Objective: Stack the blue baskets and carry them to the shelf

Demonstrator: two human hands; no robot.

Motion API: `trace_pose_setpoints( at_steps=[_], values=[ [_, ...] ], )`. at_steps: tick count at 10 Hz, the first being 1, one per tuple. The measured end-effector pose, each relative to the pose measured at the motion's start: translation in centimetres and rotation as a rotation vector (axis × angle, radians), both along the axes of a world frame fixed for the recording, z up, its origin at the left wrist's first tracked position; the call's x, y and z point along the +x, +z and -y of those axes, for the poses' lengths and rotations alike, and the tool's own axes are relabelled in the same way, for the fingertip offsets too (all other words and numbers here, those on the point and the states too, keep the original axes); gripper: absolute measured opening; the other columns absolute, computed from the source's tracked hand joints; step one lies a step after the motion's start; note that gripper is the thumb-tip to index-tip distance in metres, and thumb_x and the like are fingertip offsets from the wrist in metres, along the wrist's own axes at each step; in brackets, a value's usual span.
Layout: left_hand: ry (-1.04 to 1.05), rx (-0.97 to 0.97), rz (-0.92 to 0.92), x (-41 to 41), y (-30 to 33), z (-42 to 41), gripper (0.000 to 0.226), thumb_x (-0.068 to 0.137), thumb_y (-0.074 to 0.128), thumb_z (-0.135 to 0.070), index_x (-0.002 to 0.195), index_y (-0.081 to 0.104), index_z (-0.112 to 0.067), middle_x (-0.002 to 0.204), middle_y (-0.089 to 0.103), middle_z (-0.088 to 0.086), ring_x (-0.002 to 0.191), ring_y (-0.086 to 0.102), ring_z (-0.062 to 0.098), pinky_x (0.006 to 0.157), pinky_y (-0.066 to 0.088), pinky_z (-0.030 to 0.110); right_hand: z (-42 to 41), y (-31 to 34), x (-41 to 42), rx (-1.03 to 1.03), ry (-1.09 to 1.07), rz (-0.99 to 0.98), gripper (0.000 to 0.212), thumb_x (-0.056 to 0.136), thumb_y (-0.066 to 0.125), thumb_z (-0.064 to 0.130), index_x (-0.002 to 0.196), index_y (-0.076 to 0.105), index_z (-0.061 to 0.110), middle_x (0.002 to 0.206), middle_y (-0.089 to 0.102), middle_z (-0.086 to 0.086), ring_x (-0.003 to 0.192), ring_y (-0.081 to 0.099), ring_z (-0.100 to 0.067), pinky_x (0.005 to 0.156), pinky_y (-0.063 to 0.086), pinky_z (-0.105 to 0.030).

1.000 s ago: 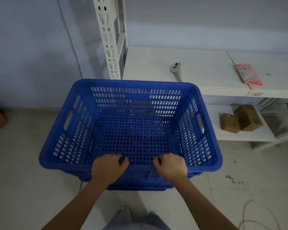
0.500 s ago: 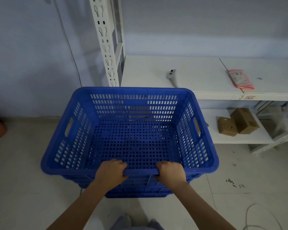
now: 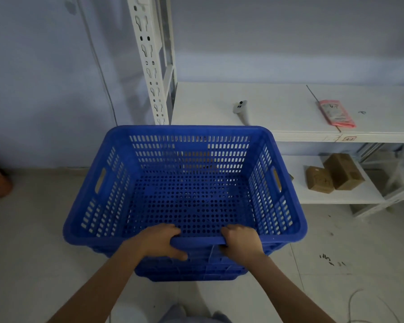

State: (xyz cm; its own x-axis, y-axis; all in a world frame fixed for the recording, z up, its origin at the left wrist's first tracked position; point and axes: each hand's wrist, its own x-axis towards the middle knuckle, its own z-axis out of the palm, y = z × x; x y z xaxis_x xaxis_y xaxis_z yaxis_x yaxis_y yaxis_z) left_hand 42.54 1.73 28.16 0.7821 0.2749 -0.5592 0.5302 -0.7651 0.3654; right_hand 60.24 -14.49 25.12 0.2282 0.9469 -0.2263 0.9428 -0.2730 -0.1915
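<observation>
A stack of blue perforated baskets (image 3: pixel 184 183) is held in front of me above the floor, the top one empty, lower rims showing under its near edge. My left hand (image 3: pixel 160 242) grips the near rim left of centre. My right hand (image 3: pixel 241 243) grips the same rim right of centre, fingers curled over it. The white shelf (image 3: pixel 289 134) stands just beyond the baskets' far right corner, its upper board at about rim height.
A white slotted upright post (image 3: pixel 149 61) rises at the shelf's left end. On the upper board lie a grey handheld device (image 3: pixel 241 110) and a pink packet (image 3: pixel 335 113). Two brown boxes (image 3: pixel 334 174) sit on the lower board. A cable (image 3: pixel 359 301) lies on the floor at right.
The baskets have come closer to the shelf, and the shelf board now sits lower in view. My fingers have wrapped further round the near rim.
</observation>
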Motion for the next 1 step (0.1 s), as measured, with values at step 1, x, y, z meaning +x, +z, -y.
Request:
trace_pose_setpoints(
  at_steps=[1],
  values=[
    [0.228, -0.281, 0.002, 1.26, 2.67, -2.76, 0.069, 0.079, 0.045, -0.074, 0.102, 0.064, -0.012, 0.105, 0.066, 0.006, 0.093, 0.063, 0.021, 0.089, 0.049, 0.036, 0.7, 0.94, 0.52, -0.062, 0.083, 0.021, 0.032, 0.072, 0.065, 0.04, 0.067, 0.037, 0.027, 0.058, 0.025, 0.012, 0.055, 0.036, -0.012, 0.041, 0.016, -0.02]
  ],
)
